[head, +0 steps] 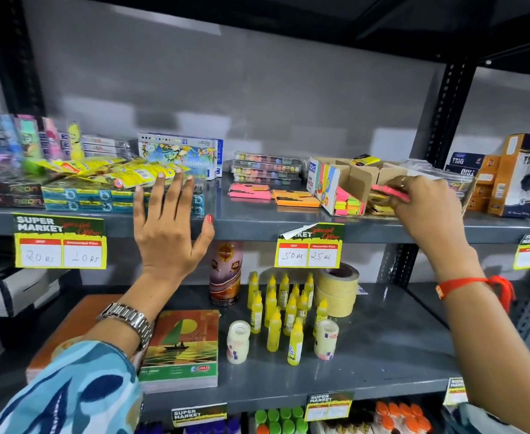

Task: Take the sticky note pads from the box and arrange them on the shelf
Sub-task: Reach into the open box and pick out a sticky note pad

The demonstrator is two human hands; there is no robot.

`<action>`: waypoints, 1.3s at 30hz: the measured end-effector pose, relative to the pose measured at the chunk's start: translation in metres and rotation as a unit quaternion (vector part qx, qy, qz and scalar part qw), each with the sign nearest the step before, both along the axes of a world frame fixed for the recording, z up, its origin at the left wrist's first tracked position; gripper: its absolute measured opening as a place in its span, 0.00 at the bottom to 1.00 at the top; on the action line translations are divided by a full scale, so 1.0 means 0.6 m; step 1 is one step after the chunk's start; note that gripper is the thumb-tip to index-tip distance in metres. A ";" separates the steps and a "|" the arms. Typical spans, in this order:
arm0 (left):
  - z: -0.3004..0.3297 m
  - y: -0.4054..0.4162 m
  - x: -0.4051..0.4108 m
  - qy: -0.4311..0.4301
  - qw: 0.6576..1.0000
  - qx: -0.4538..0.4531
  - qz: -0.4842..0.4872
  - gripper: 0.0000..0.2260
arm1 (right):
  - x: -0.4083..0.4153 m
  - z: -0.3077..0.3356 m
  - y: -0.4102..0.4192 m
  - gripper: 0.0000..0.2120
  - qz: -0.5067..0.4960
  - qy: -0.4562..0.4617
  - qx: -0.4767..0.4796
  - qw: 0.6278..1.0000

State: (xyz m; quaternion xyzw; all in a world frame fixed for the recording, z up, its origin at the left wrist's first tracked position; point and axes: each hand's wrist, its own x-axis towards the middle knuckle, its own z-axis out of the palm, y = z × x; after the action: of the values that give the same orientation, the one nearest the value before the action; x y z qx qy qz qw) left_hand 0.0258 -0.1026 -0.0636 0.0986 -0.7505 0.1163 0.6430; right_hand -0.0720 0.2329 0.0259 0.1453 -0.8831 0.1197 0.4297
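On the upper grey shelf stands an open cardboard box with coloured sticky note pads showing at its lower front. My right hand is at the box's right side, pinching a pink sticky note pad. A pink pad and an orange pad lie flat on the shelf left of the box. A yellow pad sits on top of the box. My left hand is spread flat against the shelf's front edge, fingers apart, holding nothing.
Stacked packets and boxes fill the shelf's left part; pastel boxes and bead cases stand behind. Orange boxes sit at the right. The lower shelf holds glue bottles, tape rolls, a notebook.
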 end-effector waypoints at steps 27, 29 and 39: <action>-0.001 -0.007 -0.006 0.017 0.999 -0.034 0.013 0.27 | -0.016 0.029 -0.326 0.14 0.218 -0.190 0.183 0.940; -0.001 -0.006 -0.007 0.017 0.999 -0.032 0.010 0.27 | -0.005 0.032 -0.310 0.17 0.228 -0.169 0.160 0.945; -0.004 -0.002 -0.009 0.027 0.999 -0.021 0.006 0.26 | 0.031 0.029 -0.128 0.18 0.218 0.033 -0.134 0.966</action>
State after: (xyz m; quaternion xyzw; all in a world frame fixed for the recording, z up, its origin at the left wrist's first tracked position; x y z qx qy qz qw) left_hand 0.0207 -0.1038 -0.0658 0.0930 -0.7294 0.1335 0.6644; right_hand -0.0532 0.1563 0.0436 0.2797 -0.7915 0.3227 0.4372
